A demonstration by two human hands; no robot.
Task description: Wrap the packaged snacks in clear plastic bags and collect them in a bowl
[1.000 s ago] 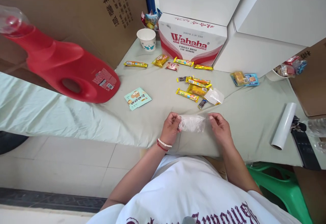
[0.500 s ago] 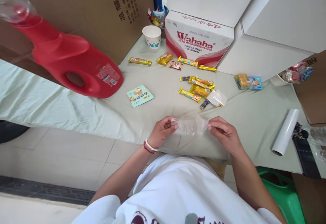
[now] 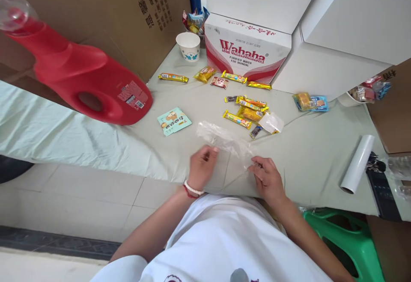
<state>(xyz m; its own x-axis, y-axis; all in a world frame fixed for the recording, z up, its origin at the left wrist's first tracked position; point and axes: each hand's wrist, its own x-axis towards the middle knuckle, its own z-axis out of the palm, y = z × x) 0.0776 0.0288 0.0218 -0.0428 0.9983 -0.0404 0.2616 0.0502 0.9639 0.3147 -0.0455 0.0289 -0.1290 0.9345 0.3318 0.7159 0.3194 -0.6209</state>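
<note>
A clear plastic bag (image 3: pixel 226 141) stretches slantwise above the cloth. My right hand (image 3: pixel 268 179) pinches its near right end between thumb and fingers. Just below the bag's left part, my left hand (image 3: pixel 203 166) has its fingers curled and thumb closed in, slightly blurred; whether it grips the bag's edge I cannot tell. Beyond the bag lie several yellow snack sticks (image 3: pixel 236 119) in a loose pile, with a white wrapper (image 3: pixel 271 122) and a small dark packet (image 3: pixel 256 132). A mint-green packet (image 3: pixel 174 121) rests to the left.
At left a big red jug (image 3: pixel 93 81) leans into view. A paper cup (image 3: pixel 188 46) and a Wahaha box (image 3: pixel 247 51) stand at the back, with snacks before them. On the right are a white roll (image 3: pixel 358 164) and a blue packet (image 3: pixel 317 103). A green stool (image 3: pixel 349 239) stands below.
The plastic bag was held taut between both hands; now it spreads away from me toward the upper left. My left hand has turned upright, and my right hand has shifted left and slightly down.
</note>
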